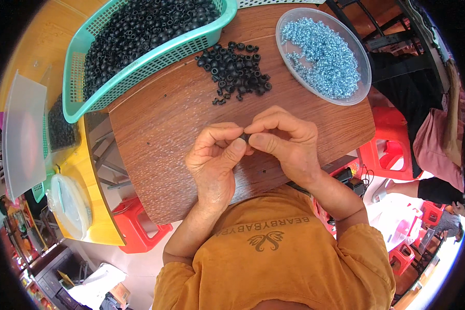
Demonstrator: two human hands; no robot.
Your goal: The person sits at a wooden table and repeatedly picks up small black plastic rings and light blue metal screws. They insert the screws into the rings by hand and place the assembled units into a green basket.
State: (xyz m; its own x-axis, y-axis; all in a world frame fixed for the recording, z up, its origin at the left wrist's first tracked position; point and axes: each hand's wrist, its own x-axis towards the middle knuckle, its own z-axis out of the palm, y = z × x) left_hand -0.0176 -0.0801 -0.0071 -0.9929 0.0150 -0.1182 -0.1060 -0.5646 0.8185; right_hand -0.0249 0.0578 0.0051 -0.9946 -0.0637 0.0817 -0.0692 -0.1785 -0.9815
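Head view showed a wooden table [160, 134], with a green basket [155, 61] of black beads [150, 31] at its far left and a clear dish [365, 77] of blue beads [325, 57] at far right, so much seemed left. Nearer, the left hand [214, 160] and right hand [289, 144] met; beyond them a loose pile [237, 70] lay untouched. Both hands' fingertips pinched one small dark piece [245, 137], seemingly unfinished; no completed work showed.

Brown wood-grain tabletop [155, 124]: passable left of bare left hand [212, 160], right of bare right hand [289, 139].
Far left: high-walled teal perforated plastic basket [139, 66] blocks.
Far centre: loose heap of round black beads [237, 70]; narrow lane rightward.
Far right: round clear plastic bowl [366, 77] blocks.
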